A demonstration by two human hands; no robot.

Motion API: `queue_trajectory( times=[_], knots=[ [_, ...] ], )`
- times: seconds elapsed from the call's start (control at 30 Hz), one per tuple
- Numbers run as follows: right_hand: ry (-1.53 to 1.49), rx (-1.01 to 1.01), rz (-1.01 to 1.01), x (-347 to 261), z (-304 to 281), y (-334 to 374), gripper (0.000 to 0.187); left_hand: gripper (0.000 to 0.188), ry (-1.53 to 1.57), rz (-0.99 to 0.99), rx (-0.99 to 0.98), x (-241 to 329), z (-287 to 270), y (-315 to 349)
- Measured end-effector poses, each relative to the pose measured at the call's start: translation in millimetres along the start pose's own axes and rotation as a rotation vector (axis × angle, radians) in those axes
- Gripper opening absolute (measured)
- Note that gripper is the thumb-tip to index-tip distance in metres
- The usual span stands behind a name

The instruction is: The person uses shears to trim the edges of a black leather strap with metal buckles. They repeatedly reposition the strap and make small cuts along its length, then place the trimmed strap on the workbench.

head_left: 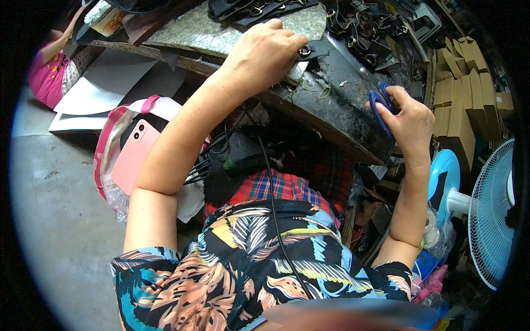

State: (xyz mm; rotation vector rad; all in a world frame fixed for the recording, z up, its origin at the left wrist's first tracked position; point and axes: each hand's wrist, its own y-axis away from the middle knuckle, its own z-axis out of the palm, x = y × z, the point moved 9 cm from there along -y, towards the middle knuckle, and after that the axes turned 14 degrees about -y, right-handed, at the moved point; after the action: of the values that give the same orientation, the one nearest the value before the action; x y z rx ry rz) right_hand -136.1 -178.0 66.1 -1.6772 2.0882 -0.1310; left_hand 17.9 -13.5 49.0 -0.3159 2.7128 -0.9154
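Nearest, person's patterned short-sleeved shirt (243, 259), w/ a thin black cable (272, 198) running down over it; just beyond, red plaid cloth (270, 186) at the lap; to the L, a white bag w/ pink trim (104, 140), pink phone (132, 154) in its opening, clear plastic hanging at its lower edge.

R hand (411, 118) closed round blue handles of scissors (361, 70), thumb & fingers at the loops; blades point up-L, over the dark worktop (342, 118); can't tell if blades are fully together; L hand (265, 52) out over the worktop's near edge, thumb & fingers pinching a black strap piece (318, 51) w/ a metal ring, tips partly hidden; piece lies at R end of a grey speckled slab (187, 38), scissor blades just beside it, approx. to its R.

Farther: more black straps w/ rings (262, 10) on the slab, beyond L hand; tangled pile of black straps (375, 36) to the R, metal fittings among them; on the R side, white fan (491, 215) beside a light-blue ring-shaped thing (445, 168), brown cardboard boxes (464, 105) stacked behind; far L, white sheets (99, 83) by the bench, then another person in a pink top (48, 77), arm raised.
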Motion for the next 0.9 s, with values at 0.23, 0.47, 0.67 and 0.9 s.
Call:
queue_trajectory(
  times=[0.23,0.47,0.67,0.9],
  knots=[
    [0.078,-0.041,-0.054,-10.5,7.6,11.6,0.034,0.019,0.000,-0.011,0.029,8.7,7.5,-17.5],
    [0.072,-0.037,-0.080,-15.6,7.9,12.7,0.033,0.017,-0.129,0.003,-0.077,9.9,22.5,-20.6],
    [0.103,-0.030,-0.093,-17.9,8.3,15.5,0.032,0.015,-0.103,-0.037,-0.029,7.5,24.0,-22.6],
    [0.165,-0.084,-0.048,-16.8,14.1,12.7,0.033,0.015,-0.025,-0.123,-0.030,-3.2,31.6,-21.4]
  ],
)
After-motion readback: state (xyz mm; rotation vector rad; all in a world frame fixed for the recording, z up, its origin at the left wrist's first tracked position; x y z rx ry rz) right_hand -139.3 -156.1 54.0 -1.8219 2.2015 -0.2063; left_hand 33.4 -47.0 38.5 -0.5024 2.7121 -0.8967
